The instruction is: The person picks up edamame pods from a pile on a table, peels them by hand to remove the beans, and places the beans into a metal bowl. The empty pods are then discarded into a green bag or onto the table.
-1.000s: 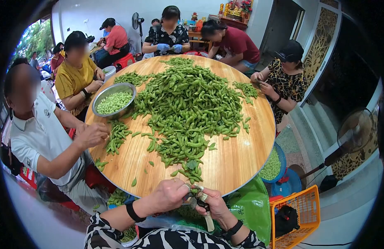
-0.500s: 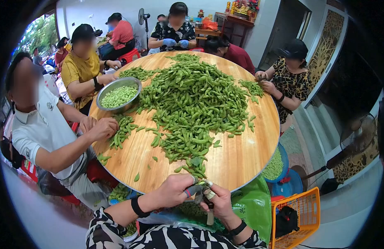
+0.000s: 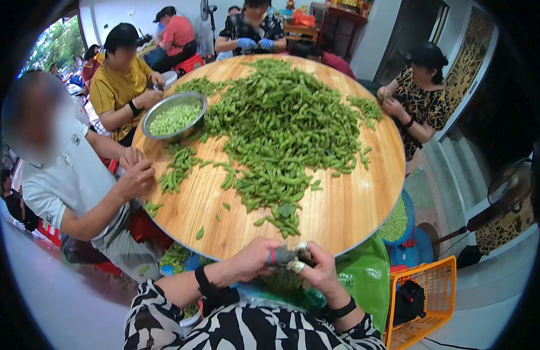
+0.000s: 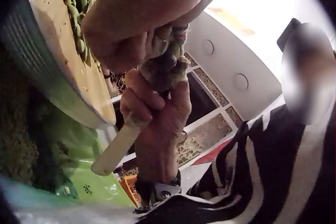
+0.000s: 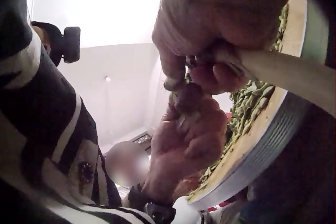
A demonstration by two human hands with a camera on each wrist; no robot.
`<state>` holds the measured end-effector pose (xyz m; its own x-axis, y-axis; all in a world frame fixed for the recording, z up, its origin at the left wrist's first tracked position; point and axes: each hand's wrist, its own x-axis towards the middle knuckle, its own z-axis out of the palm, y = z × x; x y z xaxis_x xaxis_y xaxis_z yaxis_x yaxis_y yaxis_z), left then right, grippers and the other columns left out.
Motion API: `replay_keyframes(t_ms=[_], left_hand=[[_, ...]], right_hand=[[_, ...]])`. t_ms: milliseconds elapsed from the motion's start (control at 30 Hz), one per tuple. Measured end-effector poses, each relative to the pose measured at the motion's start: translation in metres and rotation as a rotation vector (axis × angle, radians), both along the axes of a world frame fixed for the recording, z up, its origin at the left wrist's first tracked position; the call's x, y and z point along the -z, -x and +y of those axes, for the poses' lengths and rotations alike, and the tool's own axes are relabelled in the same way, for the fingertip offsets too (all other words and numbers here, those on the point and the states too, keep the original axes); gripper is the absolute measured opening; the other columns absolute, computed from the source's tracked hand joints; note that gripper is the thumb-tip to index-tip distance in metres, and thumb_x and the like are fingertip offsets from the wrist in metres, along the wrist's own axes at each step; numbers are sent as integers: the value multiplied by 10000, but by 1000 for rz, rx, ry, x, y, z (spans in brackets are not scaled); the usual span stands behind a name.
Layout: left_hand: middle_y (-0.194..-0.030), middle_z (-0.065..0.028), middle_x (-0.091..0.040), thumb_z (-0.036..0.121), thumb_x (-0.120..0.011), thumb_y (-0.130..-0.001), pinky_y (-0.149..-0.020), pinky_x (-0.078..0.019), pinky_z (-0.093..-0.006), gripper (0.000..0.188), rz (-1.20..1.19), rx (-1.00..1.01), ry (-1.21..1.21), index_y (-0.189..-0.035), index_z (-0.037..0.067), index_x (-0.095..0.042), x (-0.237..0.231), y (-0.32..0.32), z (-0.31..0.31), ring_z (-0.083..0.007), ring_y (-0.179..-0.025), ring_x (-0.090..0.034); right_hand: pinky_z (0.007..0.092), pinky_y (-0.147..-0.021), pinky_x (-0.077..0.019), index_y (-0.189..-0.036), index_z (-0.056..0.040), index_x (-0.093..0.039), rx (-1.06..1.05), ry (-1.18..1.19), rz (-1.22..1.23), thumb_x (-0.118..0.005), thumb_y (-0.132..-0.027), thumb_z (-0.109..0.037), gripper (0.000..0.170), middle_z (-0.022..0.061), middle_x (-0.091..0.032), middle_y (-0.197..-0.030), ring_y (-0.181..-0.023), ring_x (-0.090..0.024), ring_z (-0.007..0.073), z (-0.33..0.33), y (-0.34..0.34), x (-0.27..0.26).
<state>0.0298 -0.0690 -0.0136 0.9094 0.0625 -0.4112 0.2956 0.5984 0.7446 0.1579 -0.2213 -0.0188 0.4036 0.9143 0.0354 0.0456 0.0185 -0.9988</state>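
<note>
Beyond the table's near edge, my left hand (image 3: 252,259) meets my right hand (image 3: 321,267) fingertip to fingertip. Grey covers (image 3: 284,255) with a red band wrap my left fingers, which pinch a green bean pod mostly hidden between the hands. My right thumb has a pale wrapping. Curled right fingers grip a tool by its flat pale handle (image 4: 113,153), which sticks out below the fist in the left wrist view and to the right in the right wrist view (image 5: 289,74). The tool's working end is hidden by the fingers. A heap of green pods (image 3: 281,122) covers the table's middle.
The round wooden table (image 3: 351,216) has a metal bowl (image 3: 176,116) of shelled beans at left. Several people sit around it. Right of me are a green bag (image 3: 366,271), an orange crate (image 3: 424,303) and a blue tub (image 3: 407,219) of beans.
My hands have come together, covering the pod that showed between the fingertips. The head view has shifted, so the table sits higher and farther right. The white-shirted person's hands have left the pods.
</note>
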Motion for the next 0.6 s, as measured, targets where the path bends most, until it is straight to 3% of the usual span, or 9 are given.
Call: replay_keyframes(t_ms=[133,167,267,300,333,367,500,567,600], left_hand=[[-615,64,-474,207,-614,-897,-431,-225,-217,165,33,24,-251,-800,78,-649,-4,-2,0,-28,-479,-348],[-624,63,-478,213,-601,-909,-438,-233,-216,176,25,46,-369,-818,72,-653,-2,0,-3,-26,-491,-351],[-638,61,-479,222,-575,-928,-460,-242,-207,195,-53,48,-305,-862,60,-660,3,3,-11,-21,-524,-352],[-638,52,-493,160,-522,-918,-507,-314,-216,211,-17,75,-316,-793,29,-630,1,4,-11,-32,-580,-412],[-638,52,-493,160,-522,-918,-507,-314,-216,211,-8,75,-310,-793,29,-630,0,6,-11,-32,-580,-412],[-640,41,-504,135,-514,-907,-509,-328,-230,185,-21,107,-365,-815,22,-628,-1,9,-9,-42,-583,-423],[-615,-30,-518,68,-506,-855,-527,-383,-286,116,-119,168,-620,-860,1,-601,-5,18,-6,-99,-578,-459],[-631,-37,-529,100,-545,-859,-550,-405,-303,114,-84,212,-706,-891,10,-609,-1,25,-2,-121,-598,-497],[-646,-43,-540,132,-585,-863,-573,-427,-319,131,-53,260,-793,-922,19,-616,1,30,1,-142,-618,-534]], right_hand=[[254,-534,-374,-937,-15,-572,-54,-6,-325,-691,-771,-94,218,22,-471,-664,-591,-431,91,2,-6,-10],[263,-529,-375,-920,-9,-569,-44,14,-312,-678,-765,-81,203,38,-464,-652,-580,-431,104,0,-6,-8],[284,-521,-376,-872,4,-552,-17,36,-274,-628,-752,-52,153,64,-443,-629,-559,-421,135,-3,-2,-5],[289,-521,-377,-861,4,-545,-32,31,-291,-615,-746,-46,143,68,-438,-624,-557,-420,141,-3,-3,-5],[293,-521,-378,-851,3,-538,-47,24,-309,-602,-741,-39,134,72,-433,-620,-555,-419,147,-3,-3,-4],[259,-517,-339,-832,-4,-532,-59,64,-273,-617,-729,-33,136,15,-407,-646,-581,-385,100,-3,-3,-2],[263,-522,-353,-845,-5,-542,-122,41,-282,-598,-707,-24,150,26,-418,-650,-581,-392,108,-2,-5,4],[315,-538,-401,-818,3,-518,-185,104,-308,-591,-701,-41,144,108,-451,-647,-553,-448,201,-1,-2,-1],[315,-538,-401,-818,3,-518,-190,104,-305,-591,-701,-41,144,108,-451,-647,-553,-448,201,-2,-1,0]])
